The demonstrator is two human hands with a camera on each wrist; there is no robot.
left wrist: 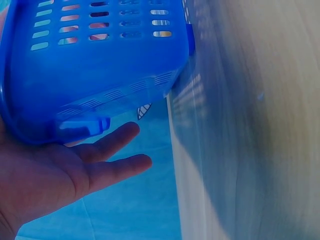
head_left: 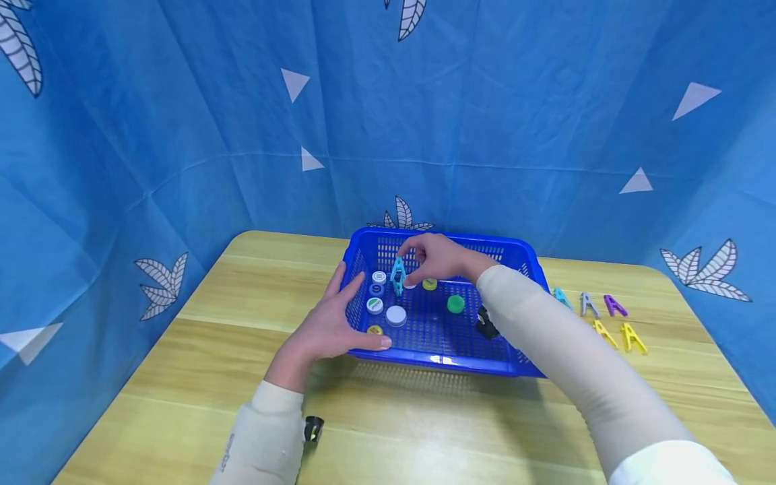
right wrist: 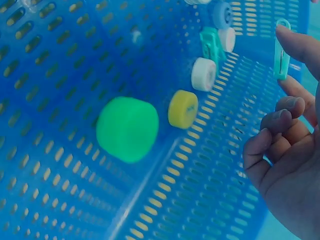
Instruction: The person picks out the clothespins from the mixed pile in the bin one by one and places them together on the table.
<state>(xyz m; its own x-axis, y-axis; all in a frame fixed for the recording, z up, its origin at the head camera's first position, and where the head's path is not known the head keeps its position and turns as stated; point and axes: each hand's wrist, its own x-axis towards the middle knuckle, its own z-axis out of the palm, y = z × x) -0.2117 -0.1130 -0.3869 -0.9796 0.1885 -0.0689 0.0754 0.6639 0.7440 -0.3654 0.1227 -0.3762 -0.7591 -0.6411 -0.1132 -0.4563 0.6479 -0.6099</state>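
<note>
A blue plastic basket (head_left: 436,360) stands on the table with several bottle caps inside. My left hand (head_left: 327,327) rests against its left front corner, fingers spread and straight, thumb lying along the front rim. Over the basket's left half, my right hand (head_left: 439,256) pinches a turquoise clothespin (right wrist: 281,55) between thumb and index finger. A second turquoise clothespin (right wrist: 212,45) is down in the basket, among the caps. Near it are a white cap (head_left: 396,316) and a yellow cap (right wrist: 183,109). Farther right lies a green cap (head_left: 456,304).
Right of the basket, several clothespins lie on the wooden table (head_left: 200,337), among them a purple clothespin (head_left: 615,305), a grey clothespin (head_left: 589,304) and a yellow clothespin (head_left: 633,338). A blue patterned curtain (head_left: 388,121) hangs behind and beside the table.
</note>
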